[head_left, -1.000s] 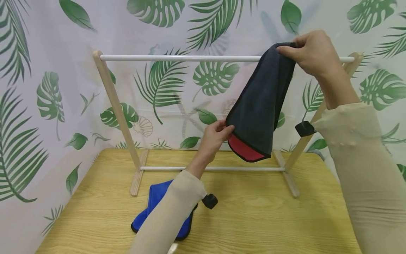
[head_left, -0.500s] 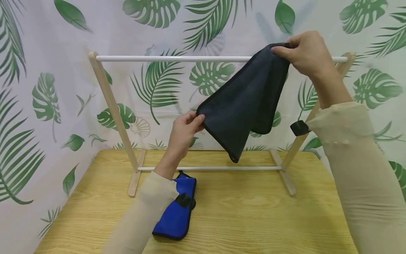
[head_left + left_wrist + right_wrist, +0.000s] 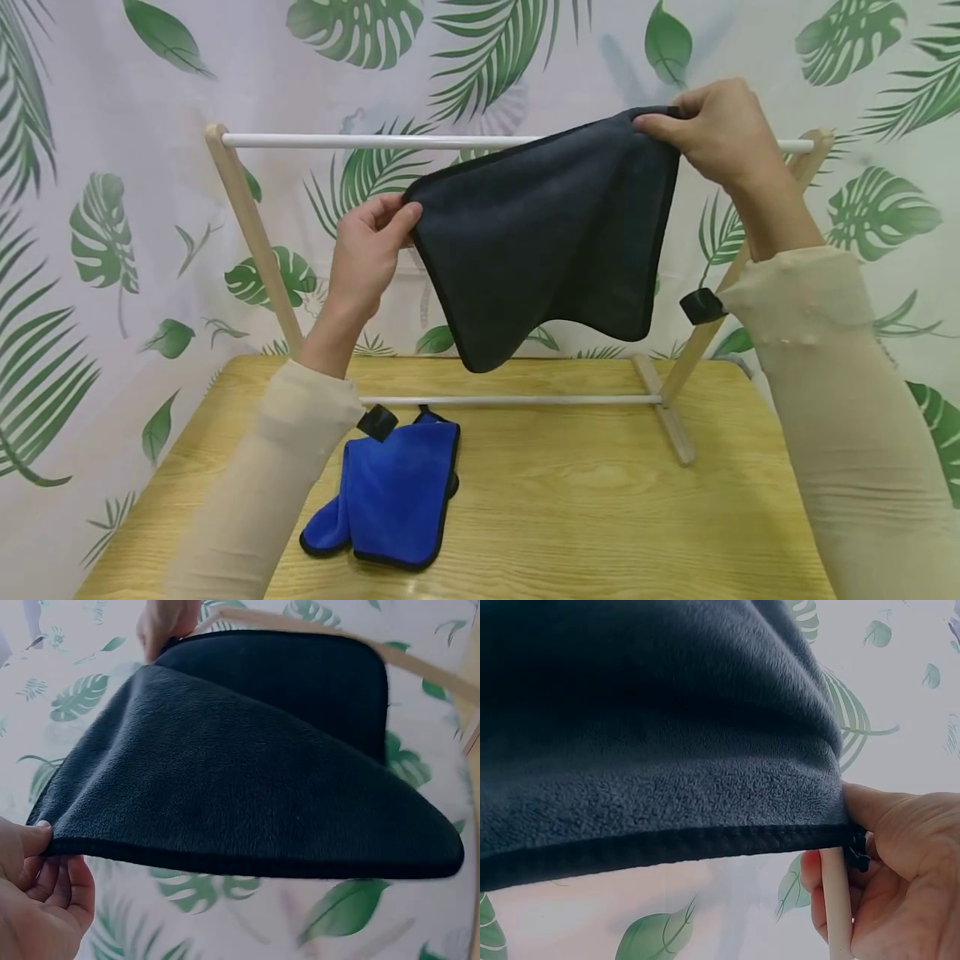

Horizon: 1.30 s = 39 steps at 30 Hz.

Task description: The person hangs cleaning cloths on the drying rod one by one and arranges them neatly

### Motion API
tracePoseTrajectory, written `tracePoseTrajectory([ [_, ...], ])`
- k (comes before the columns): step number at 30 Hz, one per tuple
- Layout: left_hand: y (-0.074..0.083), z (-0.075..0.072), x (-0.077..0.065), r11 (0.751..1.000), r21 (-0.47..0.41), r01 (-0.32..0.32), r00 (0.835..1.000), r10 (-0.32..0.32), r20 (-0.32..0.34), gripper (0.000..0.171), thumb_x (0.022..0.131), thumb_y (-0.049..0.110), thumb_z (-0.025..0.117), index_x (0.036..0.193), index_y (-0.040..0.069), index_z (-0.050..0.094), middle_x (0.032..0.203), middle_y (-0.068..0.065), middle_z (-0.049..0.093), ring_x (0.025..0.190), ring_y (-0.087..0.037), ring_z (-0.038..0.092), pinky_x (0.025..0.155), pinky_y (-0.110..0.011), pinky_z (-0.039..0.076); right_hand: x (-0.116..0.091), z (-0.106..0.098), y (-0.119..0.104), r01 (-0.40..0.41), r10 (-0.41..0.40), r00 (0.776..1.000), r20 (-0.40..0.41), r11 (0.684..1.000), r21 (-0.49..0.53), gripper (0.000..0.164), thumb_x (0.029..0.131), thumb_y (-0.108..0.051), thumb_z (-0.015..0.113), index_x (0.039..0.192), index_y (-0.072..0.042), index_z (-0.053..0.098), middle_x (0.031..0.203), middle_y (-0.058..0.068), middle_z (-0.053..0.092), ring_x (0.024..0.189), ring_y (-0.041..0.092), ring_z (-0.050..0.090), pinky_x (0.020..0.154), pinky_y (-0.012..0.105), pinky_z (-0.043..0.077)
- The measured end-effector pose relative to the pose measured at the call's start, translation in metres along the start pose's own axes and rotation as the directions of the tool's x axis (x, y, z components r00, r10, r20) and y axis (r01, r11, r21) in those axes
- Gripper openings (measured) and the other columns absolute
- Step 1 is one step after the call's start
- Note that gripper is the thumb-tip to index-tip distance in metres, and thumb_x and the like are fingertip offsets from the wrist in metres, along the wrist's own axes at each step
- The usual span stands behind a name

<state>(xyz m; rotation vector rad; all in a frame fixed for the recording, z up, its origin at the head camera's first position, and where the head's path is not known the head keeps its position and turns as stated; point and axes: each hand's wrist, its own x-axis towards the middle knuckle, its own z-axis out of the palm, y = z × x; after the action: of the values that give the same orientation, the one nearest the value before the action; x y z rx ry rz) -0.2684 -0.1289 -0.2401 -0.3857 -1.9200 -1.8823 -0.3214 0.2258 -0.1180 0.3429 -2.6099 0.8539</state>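
Observation:
A dark grey plush towel (image 3: 525, 233) with black edging is spread between both hands in front of the rack's upper white rail (image 3: 360, 142), hiding part of it. My left hand (image 3: 369, 250) pinches its upper left corner between thumb and fingers. The right hand (image 3: 723, 133) pinches the upper right corner, a little higher, so the top edge slopes down to the left. In the left wrist view, the towel (image 3: 225, 772) stretches away from the left hand (image 3: 45, 900) with a fold across it. The right wrist view shows the right hand (image 3: 900, 862) at the black-edged corner.
A folded blue towel (image 3: 401, 492) with black edging lies on the wooden table (image 3: 585, 517), below the left forearm. The rack has wooden legs (image 3: 258, 242) and a lower white bar (image 3: 510, 401). Behind it hangs a leaf-patterned cloth (image 3: 180, 100).
My left hand has moved left and up, drawing its corner away from the right hand, so the grey towel has opened out wide. The red patch beneath it is out of sight.

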Motion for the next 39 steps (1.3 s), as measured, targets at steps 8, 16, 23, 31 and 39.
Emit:
tracePoseTrajectory([
  [8, 0.041, -0.013, 0.026, 0.992, 0.1, -0.081, 0.994, 0.087, -0.065, 0.031, 0.101, 0.014, 0.068, 0.126, -0.004, 0.07, 0.108, -0.012, 0.07, 0.095, -0.017, 0.065, 0.09, -0.025, 0.053, -0.001, 0.0, 0.001, -0.002, 0.002, 1.0, -0.005, 1.0, 0.003, 0.048, 0.1, -0.042, 0.068, 0.084, 0.004, 0.071, 0.063, -0.001, 0.05, 0.077, 0.022, 0.042, 0.068, 0.035, 0.031],
  [16, 0.066, -0.016, 0.046, 0.903, 0.372, -0.213, 0.961, 0.263, -0.089, 0.026, 0.103, 0.015, 0.067, 0.122, -0.001, 0.074, 0.111, -0.015, 0.072, 0.089, -0.014, 0.06, 0.08, -0.02, 0.047, 0.0, -0.002, 0.001, -0.022, 0.022, 1.0, 0.001, 1.0, 0.017, 0.046, 0.099, -0.042, 0.07, 0.076, -0.002, 0.069, 0.06, -0.003, 0.044, 0.074, 0.021, 0.039, 0.06, 0.032, 0.029],
  [23, 0.074, -0.014, 0.061, 0.814, 0.527, -0.243, 0.94, 0.332, -0.078, 0.025, 0.104, 0.015, 0.064, 0.122, 0.0, 0.074, 0.115, -0.014, 0.073, 0.093, -0.018, 0.065, 0.083, -0.017, 0.05, 0.001, -0.001, 0.001, -0.025, 0.025, 1.0, -0.004, 0.999, 0.034, 0.044, 0.098, -0.041, 0.072, 0.074, -0.003, 0.071, 0.06, -0.005, 0.047, 0.073, 0.02, 0.04, 0.059, 0.031, 0.03],
  [31, 0.071, -0.012, 0.076, 0.782, 0.599, -0.169, 0.952, 0.287, -0.106, 0.026, 0.104, 0.018, 0.065, 0.122, 0.002, 0.075, 0.115, -0.012, 0.074, 0.094, -0.016, 0.065, 0.083, -0.017, 0.048, 0.001, 0.0, 0.0, -0.031, 0.03, 1.0, 0.005, 0.998, 0.049, 0.044, 0.098, -0.041, 0.072, 0.076, -0.003, 0.073, 0.063, -0.005, 0.052, 0.076, 0.02, 0.041, 0.064, 0.034, 0.03],
  [39, 0.068, -0.006, 0.078, 0.684, 0.73, -0.013, 0.976, 0.169, -0.141, 0.031, 0.105, 0.028, 0.061, 0.131, 0.013, 0.071, 0.12, -0.004, 0.073, 0.107, -0.017, 0.065, 0.09, -0.029, 0.048, -0.001, -0.002, 0.0, -0.027, 0.027, 1.0, 0.008, 0.999, 0.039, 0.043, 0.098, -0.039, 0.071, 0.08, 0.0, 0.073, 0.065, -0.005, 0.053, 0.077, 0.02, 0.042, 0.065, 0.033, 0.03],
])
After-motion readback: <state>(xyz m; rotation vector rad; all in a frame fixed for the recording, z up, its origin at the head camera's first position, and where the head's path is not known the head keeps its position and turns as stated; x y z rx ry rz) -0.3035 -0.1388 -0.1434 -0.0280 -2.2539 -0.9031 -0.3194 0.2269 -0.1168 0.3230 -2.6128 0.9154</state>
